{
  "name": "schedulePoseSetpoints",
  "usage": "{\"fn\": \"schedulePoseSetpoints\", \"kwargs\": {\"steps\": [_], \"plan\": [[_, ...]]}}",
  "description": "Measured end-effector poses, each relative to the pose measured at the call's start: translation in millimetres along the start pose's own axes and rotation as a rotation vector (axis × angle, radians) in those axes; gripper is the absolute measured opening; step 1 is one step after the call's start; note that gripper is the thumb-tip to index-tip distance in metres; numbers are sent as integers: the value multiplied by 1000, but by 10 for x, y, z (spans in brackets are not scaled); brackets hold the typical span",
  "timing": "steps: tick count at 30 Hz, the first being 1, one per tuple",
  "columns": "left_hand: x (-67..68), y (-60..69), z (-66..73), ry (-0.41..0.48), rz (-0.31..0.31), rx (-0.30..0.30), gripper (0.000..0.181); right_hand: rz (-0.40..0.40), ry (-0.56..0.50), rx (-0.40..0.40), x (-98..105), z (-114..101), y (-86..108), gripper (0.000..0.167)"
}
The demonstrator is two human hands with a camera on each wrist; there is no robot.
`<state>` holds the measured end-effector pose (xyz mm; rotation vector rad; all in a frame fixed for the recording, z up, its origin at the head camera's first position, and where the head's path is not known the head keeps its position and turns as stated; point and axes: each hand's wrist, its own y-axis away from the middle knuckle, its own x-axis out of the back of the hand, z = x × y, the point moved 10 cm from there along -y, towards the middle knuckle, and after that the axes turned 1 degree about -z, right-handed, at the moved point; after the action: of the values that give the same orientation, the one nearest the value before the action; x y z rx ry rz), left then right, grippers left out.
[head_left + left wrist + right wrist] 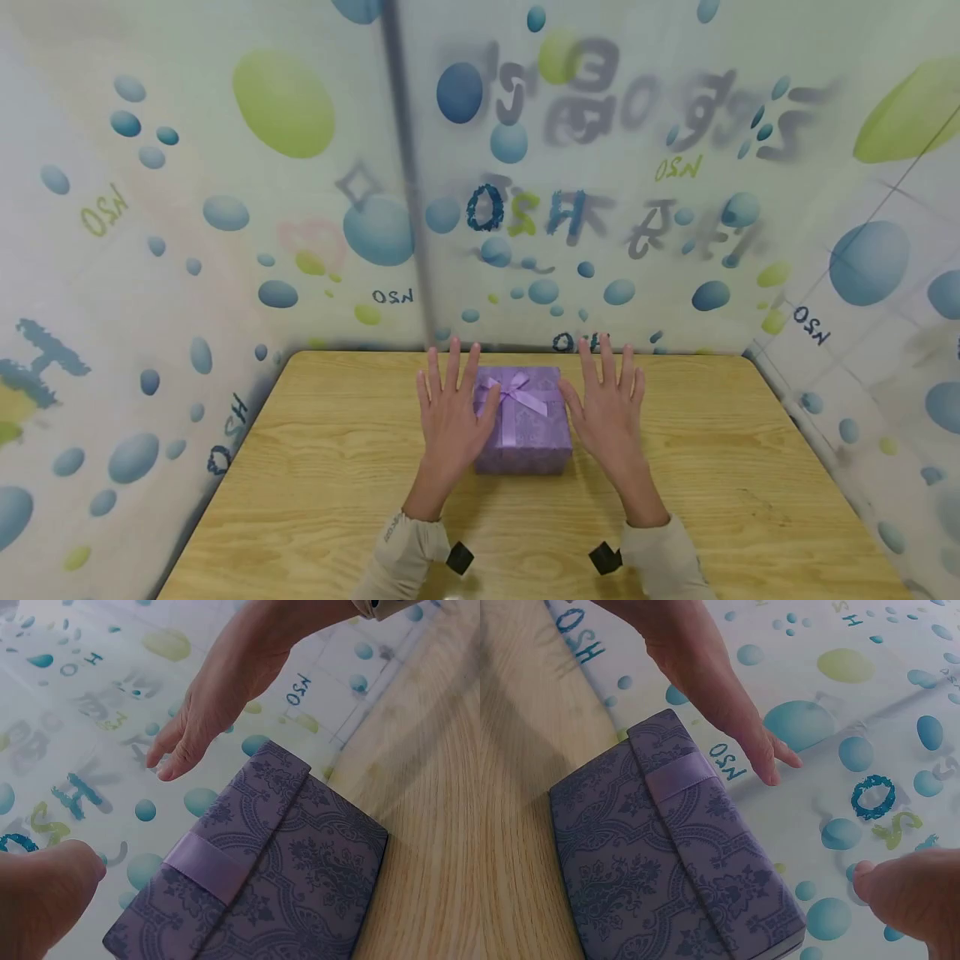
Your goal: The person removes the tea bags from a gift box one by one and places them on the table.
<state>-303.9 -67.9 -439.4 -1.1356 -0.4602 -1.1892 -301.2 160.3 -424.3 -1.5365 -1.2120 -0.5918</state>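
A purple gift box (523, 454) with a damask pattern and a lid sits on the wooden table. Across its top runs a lilac ribbon tied in a bow (517, 393). My left hand (453, 421) hovers at the box's left side, fingers straight and spread, its thumb overlapping the box in the head view. On the right side my right hand (611, 417) is held the same way, palm down. Both wrist views show the hands raised above the box (300, 862), apart from its lid (705, 847). Neither hand holds anything.
The wooden table (337, 467) ends at a patterned curtain-like backdrop (480, 283) with blue and green dots. Similar patterned sheets flank the left (112, 333) and right (862, 333) sides. Small black cubes (460, 558) show beside both cuffs.
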Motion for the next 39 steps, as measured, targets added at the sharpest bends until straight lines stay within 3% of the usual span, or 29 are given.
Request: {"fn": "schedulePoseSetpoints", "kwargs": {"steps": [15, 22, 25, 28, 32, 39], "plan": [[97, -75, 88, -25, 71, -46, 71, -14, 5, 13, -26, -77, -40, 75], [92, -122, 85, 10, 44, -35, 76, -23, -30, 5, -58, -105, -59, 76], [40, -110, 38, 67, -12, -10, 83, -52, -36, -10, -125, -95, -51, 74], [-46, -46, -44, 160, -83, 39, 86, -137, -43, -39, -260, -85, -16, 68], [-172, 89, -174, 274, -153, 107, 75, -265, -108, -97, -424, -86, 56, 60], [-234, 252, -274, 478, -164, 140, 48, -297, -222, -161, -454, -27, 112, 57]]}}
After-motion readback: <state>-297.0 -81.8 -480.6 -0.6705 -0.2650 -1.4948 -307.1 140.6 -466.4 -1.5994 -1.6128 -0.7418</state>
